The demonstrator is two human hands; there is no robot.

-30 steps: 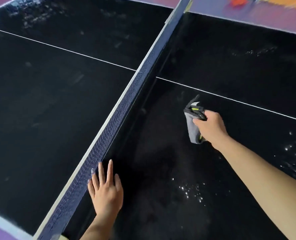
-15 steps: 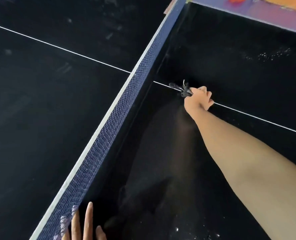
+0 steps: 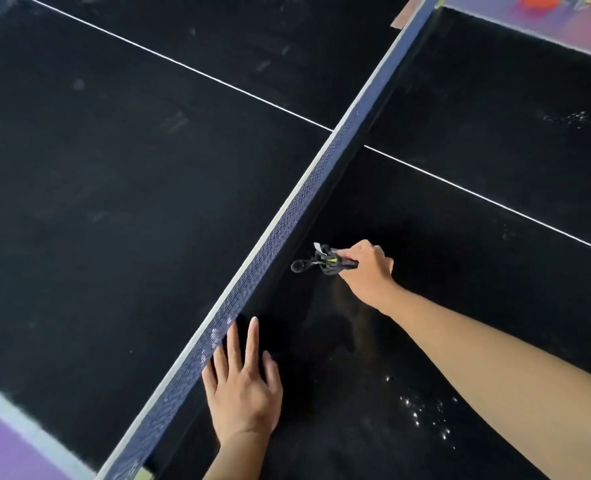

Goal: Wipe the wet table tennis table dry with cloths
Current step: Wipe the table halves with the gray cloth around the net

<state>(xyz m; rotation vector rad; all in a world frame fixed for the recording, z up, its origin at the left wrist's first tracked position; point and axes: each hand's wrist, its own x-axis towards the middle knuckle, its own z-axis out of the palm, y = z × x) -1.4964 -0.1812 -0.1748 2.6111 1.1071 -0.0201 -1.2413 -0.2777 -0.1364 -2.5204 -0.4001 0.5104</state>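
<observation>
Head view: one black table tennis surface (image 3: 96, 209) fills almost the whole picture, split by one blue net (image 3: 280, 233) with a white top band that runs from the near left to the far right. One thin white centre line (image 3: 190, 69) crosses the surface, broken where it passes under the net.

Two bare hands are in view. The left hand (image 3: 242, 393) lies flat, palm down, on the near part of the surface just right of the net, its fingers (image 3: 252, 341) spread and released, holding nothing; the fingers on its left side touch the net's mesh. The right hand (image 3: 366, 268) reaches farther out on the right half, its fingers clenched around one bunched dark grey cloth (image 3: 321, 263) with a yellow-green mark and a small white tag. The cloth sticks out of the fist toward the net and sits near the net's foot; whether it presses on the surface cannot be told.

Two patches of bright water drops (image 3: 422, 414) show on the right half: one near the right forearm, one far right by the edge. Purple floor (image 3: 0, 445) shows at the near left corner and again beyond the far edge.
</observation>
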